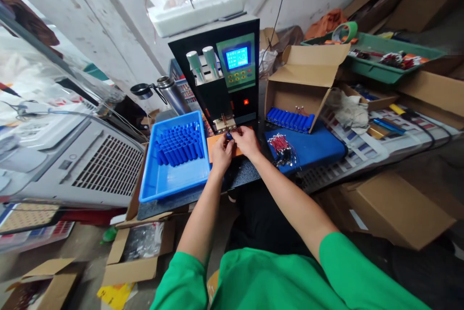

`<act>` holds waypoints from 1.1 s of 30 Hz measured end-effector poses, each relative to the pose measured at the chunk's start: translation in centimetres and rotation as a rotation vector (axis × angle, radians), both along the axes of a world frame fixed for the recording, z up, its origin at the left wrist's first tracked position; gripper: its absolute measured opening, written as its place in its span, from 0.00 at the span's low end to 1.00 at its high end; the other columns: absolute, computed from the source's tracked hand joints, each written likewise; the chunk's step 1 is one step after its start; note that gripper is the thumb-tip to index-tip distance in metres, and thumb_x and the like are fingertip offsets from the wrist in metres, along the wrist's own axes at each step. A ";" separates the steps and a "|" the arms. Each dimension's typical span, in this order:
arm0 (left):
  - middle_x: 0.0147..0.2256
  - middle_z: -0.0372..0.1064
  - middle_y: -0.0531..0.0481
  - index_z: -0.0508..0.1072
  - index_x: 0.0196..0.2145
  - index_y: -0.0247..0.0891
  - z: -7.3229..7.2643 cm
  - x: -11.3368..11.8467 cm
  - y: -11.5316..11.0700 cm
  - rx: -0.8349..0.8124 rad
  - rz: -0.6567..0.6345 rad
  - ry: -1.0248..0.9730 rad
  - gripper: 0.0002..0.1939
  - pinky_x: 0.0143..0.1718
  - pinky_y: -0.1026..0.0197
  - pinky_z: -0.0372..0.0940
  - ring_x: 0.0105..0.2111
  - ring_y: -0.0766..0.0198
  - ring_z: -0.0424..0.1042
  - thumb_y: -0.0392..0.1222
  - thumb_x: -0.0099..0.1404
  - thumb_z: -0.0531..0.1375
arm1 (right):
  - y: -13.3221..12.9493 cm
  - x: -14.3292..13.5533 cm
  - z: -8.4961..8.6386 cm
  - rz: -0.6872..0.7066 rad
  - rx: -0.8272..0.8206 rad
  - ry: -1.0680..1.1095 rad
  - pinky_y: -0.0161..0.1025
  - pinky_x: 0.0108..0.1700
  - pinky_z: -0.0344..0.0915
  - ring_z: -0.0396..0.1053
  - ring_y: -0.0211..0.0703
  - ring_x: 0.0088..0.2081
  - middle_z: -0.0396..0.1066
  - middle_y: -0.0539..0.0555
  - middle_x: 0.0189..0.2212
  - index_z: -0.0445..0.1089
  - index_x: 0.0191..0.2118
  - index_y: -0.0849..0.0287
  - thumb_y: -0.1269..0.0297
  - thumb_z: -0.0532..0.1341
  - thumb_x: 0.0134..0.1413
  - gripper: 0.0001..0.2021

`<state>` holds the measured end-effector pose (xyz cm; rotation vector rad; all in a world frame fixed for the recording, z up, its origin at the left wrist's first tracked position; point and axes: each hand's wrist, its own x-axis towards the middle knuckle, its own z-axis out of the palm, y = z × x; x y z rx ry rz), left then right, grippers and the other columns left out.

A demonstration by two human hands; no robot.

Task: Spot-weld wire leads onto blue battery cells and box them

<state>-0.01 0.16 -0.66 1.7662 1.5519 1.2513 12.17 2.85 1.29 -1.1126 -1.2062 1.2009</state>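
Note:
My left hand and my right hand meet at the front of a black machine with a lit blue screen. Between their closed fingertips is a small blue cell, held just below the machine's thin copper-coloured pins. An orange block lies beneath the hands. To the left, a blue tray holds rows of blue cells. On the right, red and white wire leads lie on a blue surface, below an open cardboard box with blue cells inside.
A steel flask stands behind the tray. A green tray with wires and tape sits at the back right. White foam rests on top of the machine. Cardboard boxes are on the floor.

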 end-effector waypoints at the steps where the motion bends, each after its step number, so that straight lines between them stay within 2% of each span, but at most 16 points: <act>1: 0.36 0.76 0.48 0.75 0.48 0.37 -0.1 0.0 0.0 0.001 0.009 0.010 0.14 0.33 0.62 0.64 0.30 0.64 0.70 0.43 0.68 0.57 | -0.1 0.0 0.1 -0.056 0.023 -0.039 0.34 0.29 0.59 0.67 0.40 0.29 0.70 0.50 0.24 0.67 0.28 0.56 0.54 0.63 0.52 0.12; 3: 0.35 0.76 0.48 0.75 0.48 0.37 -0.1 0.0 0.0 0.006 0.019 0.026 0.14 0.33 0.62 0.64 0.30 0.64 0.70 0.43 0.68 0.57 | -0.3 -0.1 0.3 -0.118 0.052 -0.111 0.35 0.32 0.61 0.68 0.41 0.30 0.72 0.51 0.26 0.68 0.27 0.57 0.55 0.63 0.53 0.11; 7: 0.35 0.76 0.47 0.75 0.45 0.37 -0.3 -0.1 0.0 0.018 0.017 0.046 0.12 0.34 0.62 0.64 0.31 0.63 0.71 0.42 0.68 0.57 | -0.6 -0.2 0.5 -0.130 0.057 -0.177 0.36 0.34 0.62 0.69 0.42 0.31 0.74 0.52 0.28 0.69 0.29 0.58 0.57 0.61 0.53 0.09; 20: 0.37 0.76 0.46 0.75 0.47 0.39 -0.7 -0.2 0.1 0.025 0.041 0.080 0.12 0.37 0.61 0.63 0.33 0.61 0.72 0.44 0.69 0.58 | -0.6 -0.3 0.1 -0.117 0.053 -0.161 0.35 0.33 0.63 0.71 0.42 0.32 0.75 0.51 0.28 0.69 0.29 0.57 0.57 0.60 0.53 0.09; 26: 0.36 0.76 0.47 0.76 0.48 0.40 -0.8 -0.2 0.0 0.006 0.049 0.070 0.13 0.38 0.61 0.64 0.35 0.61 0.72 0.44 0.69 0.58 | -0.8 -0.1 0.6 -0.125 0.042 -0.214 0.36 0.36 0.65 0.72 0.43 0.32 0.76 0.52 0.29 0.70 0.31 0.59 0.58 0.61 0.53 0.09; 33: 0.34 0.74 0.48 0.76 0.44 0.38 -0.2 0.0 -0.1 0.020 0.040 0.071 0.11 0.35 0.61 0.63 0.31 0.62 0.70 0.43 0.68 0.58 | -0.7 0.2 0.6 -0.092 0.071 -0.273 0.37 0.41 0.67 0.74 0.44 0.37 0.79 0.55 0.34 0.73 0.35 0.60 0.58 0.60 0.57 0.10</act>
